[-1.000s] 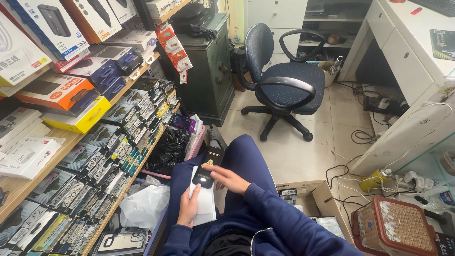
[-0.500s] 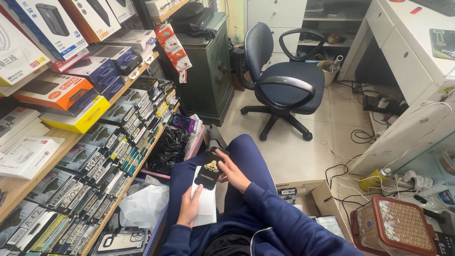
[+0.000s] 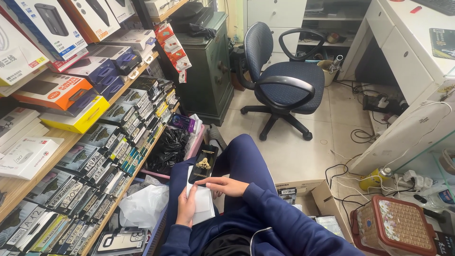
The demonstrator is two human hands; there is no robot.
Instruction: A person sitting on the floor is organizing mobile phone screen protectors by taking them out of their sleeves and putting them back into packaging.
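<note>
On your lap, your left hand (image 3: 186, 208) cups a white packet (image 3: 203, 205), fingers curled under it. Your right hand (image 3: 226, 186), which gripped the black pack (image 3: 203, 164) lower a second ago, now pinches its bottom end, standing it taller. Shelf (image 3: 71, 137) crowds your left; open floor (image 3: 294, 156) lies before the chair (image 3: 284, 85).

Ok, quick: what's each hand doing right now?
Left hand: closed around a white packet, holding it on the lap.
Right hand: fingers on the lower end of a black box; grip cannot be told.
</note>
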